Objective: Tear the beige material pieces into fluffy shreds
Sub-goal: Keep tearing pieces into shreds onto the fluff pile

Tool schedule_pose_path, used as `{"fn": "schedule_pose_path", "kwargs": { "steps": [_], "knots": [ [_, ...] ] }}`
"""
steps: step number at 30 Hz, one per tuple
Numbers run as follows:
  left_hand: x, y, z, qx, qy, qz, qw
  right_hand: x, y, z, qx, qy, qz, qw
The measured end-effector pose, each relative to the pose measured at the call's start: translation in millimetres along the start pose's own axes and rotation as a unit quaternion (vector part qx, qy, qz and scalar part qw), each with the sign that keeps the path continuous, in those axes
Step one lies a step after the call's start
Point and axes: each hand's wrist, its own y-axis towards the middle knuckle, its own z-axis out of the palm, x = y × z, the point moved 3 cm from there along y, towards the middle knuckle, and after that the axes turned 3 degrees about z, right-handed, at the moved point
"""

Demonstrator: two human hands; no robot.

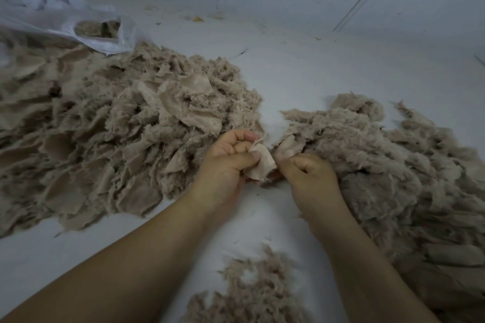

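Note:
A small beige fabric piece (261, 164) is held between both hands at the centre of the view. My left hand (231, 162) pinches its left edge with thumb and curled fingers. My right hand (309, 173) grips its right edge, fingers curled under. A big heap of beige pieces (110, 123), flat and frayed, spreads to the left. To the right lies another beige pile (380, 165), fluffier on top. A small clump of fluffy shreds (252, 291) sits between my forearms near the bottom edge.
The work surface is a pale white sheet (301, 71). A white plastic bag (65, 18) with more beige material inside lies at the back left. A wall rises behind, with a few scraps along its foot.

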Motion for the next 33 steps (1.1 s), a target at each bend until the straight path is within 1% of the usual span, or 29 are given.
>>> {"fn": "schedule_pose_path", "kwargs": {
  "steps": [2, 4, 8, 12, 14, 17, 19, 22, 25, 28, 30, 32, 33],
  "knots": [
    [-0.6, -0.5, 0.2, 0.005, 0.000, -0.001, 1.000, -1.2, 1.0, -0.1, 0.003, 0.020, 0.017, 1.000],
    [0.1, -1.0, 1.1, 0.014, 0.008, 0.002, 1.000, -0.5, 0.3, 0.6, 0.022, 0.037, 0.028, 0.999],
    [2.8, -1.1, 3.3, 0.019, 0.012, 0.005, 1.000, -3.1, 2.3, 2.5, 0.044, -0.043, 0.011, 0.998],
    [5.6, 0.6, 0.1, 0.013, 0.021, 0.003, 1.000, 1.3, -0.6, -0.5, 0.035, -0.035, 0.002, 0.999],
    [7.2, 1.6, -1.8, -0.001, 0.050, 0.000, 0.999, 4.4, -1.8, -0.6, 0.041, -0.040, -0.009, 0.998],
    [9.9, 2.1, -0.1, 0.006, 0.107, 0.003, 0.994, 5.4, -1.7, 0.5, 0.046, -0.041, -0.011, 0.998],
    [11.2, 3.1, -0.2, -0.002, 0.128, 0.011, 0.992, 2.9, -0.7, 0.8, 0.041, -0.053, -0.001, 0.998],
    [6.2, 4.3, -3.6, -0.047, 0.083, 0.026, 0.995, 0.0, 1.2, 0.2, 0.029, -0.078, 0.001, 0.997],
    [2.7, 6.0, -10.1, -0.081, 0.055, 0.052, 0.994, -4.1, 1.9, -0.7, 0.028, -0.052, 0.003, 0.998],
    [3.9, 5.5, -6.7, -0.066, 0.086, 0.080, 0.991, -2.2, 0.1, 2.6, 0.049, -0.018, -0.007, 0.999],
    [6.8, 5.7, -5.0, -0.075, 0.108, 0.083, 0.988, 4.4, -1.2, 4.5, 0.052, 0.016, -0.018, 0.998],
    [8.0, 5.9, -3.6, -0.071, 0.115, 0.089, 0.987, 10.8, -4.6, 8.0, 0.089, 0.034, -0.040, 0.995],
    [8.0, 6.1, -3.0, -0.063, 0.117, 0.094, 0.987, 11.2, -6.0, 9.6, 0.100, 0.022, -0.053, 0.993]
  ]
}}
